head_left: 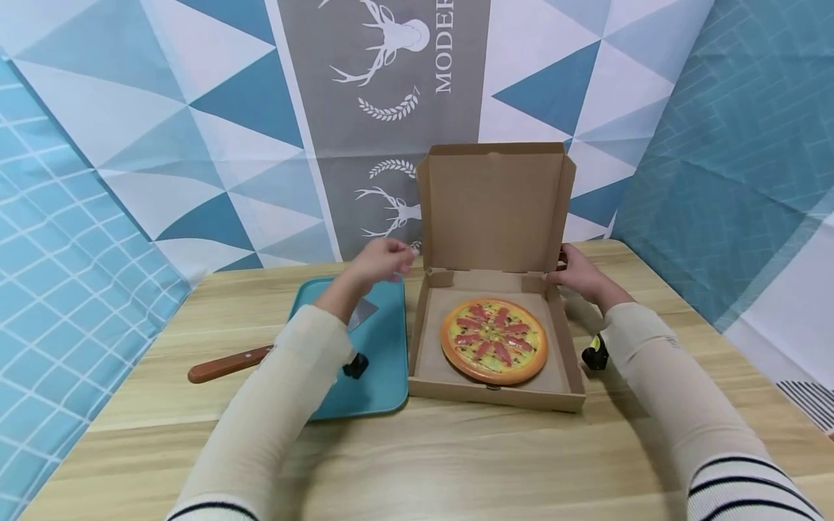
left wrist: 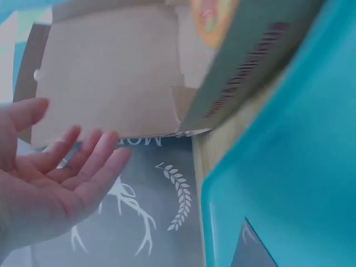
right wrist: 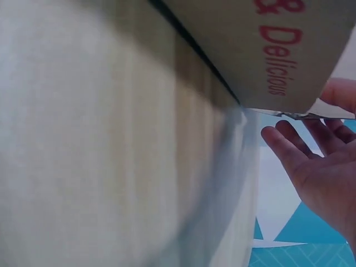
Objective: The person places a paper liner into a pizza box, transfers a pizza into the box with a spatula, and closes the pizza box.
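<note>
A cardboard pizza box (head_left: 493,210) stands with its lid raised, and a round pizza (head_left: 494,341) with red strips on top lies inside. My right hand (head_left: 580,273) is at the box's back right corner. In the right wrist view, the right thumb (right wrist: 340,93) is on one side of the cardboard edge and the fingers on the other. My left hand (head_left: 383,260) hovers near the box's back left corner, over the far end of a blue tray (head_left: 384,362). Its fingers (left wrist: 92,147) are loosely bent, with nothing held in the left wrist view.
A tool with a wooden handle (head_left: 228,364) reaches over the tray's left edge; its grey metal blade (head_left: 362,313) shows on the tray, partly hidden by my left arm. The wooden table (head_left: 456,463) meets a patterned cloth backdrop (head_left: 554,72) behind the box.
</note>
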The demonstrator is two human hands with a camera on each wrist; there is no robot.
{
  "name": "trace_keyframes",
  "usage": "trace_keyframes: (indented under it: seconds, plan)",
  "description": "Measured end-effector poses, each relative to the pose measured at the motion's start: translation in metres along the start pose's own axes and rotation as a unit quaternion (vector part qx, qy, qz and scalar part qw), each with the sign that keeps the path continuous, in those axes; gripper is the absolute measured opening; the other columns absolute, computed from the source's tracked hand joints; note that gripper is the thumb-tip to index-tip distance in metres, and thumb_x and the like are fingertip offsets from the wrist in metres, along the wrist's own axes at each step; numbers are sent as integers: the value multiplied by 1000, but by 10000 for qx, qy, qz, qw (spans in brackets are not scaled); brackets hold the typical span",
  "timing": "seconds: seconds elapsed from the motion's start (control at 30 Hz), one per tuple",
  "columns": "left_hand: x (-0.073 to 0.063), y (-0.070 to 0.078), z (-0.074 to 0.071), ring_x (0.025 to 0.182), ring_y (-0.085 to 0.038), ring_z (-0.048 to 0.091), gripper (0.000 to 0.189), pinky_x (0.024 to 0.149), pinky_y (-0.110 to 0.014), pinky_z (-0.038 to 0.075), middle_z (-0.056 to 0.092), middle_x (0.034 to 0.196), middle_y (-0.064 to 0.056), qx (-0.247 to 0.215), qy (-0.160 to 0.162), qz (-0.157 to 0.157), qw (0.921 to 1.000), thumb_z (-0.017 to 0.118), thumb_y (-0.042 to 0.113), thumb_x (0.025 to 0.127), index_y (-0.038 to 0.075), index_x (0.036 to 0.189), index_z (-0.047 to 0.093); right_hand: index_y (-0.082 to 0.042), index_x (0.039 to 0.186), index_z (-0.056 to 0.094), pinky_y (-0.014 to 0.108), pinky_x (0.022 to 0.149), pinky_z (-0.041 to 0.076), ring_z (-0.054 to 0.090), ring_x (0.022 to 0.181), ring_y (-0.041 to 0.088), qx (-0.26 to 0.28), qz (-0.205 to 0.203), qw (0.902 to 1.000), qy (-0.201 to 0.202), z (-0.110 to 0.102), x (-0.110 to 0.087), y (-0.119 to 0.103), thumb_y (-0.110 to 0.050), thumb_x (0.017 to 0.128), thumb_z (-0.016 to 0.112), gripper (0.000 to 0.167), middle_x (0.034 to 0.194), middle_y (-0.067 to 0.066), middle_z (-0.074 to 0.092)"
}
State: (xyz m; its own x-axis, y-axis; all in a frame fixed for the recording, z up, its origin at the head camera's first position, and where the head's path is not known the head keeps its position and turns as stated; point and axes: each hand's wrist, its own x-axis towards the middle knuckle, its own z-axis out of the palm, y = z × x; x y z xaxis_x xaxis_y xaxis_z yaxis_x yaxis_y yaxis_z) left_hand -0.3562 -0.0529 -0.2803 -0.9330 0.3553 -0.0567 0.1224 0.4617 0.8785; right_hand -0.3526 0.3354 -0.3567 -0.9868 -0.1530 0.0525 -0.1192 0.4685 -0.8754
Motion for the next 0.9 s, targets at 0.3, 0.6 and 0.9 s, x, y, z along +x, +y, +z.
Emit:
trace_keyframes:
  seconds: [0.3,0.6,0.9]
  plan:
    - [49,6,11,140,-37,31,58,112,-44,30,29,154,-22,-1999,544,133,9782,40,33,106,-3,150,28,5,152,5,59,108,28,25,138,47,341,233,9991,36,-7,6,-8,-5,93,60,81,151,32,19]
    - [69,0,23,140,-31,32,47,114,-51,22,34,153,-13,-3520,409,18,9351,27,24,107,7,151,31,9,151,11,55,110,28,28,137,43,695,65,9975,103,-4,2,-12,-5,96,55,71,149,32,24]
    - [72,8,23,137,-35,36,46,111,-53,27,40,148,-15,-2850,311,58,9580,28,23,107,7,149,36,7,149,21,50,108,33,43,123,30,1849,-18,9819,409,-17,-2,-30,-14,105,30,49,142,22,33]
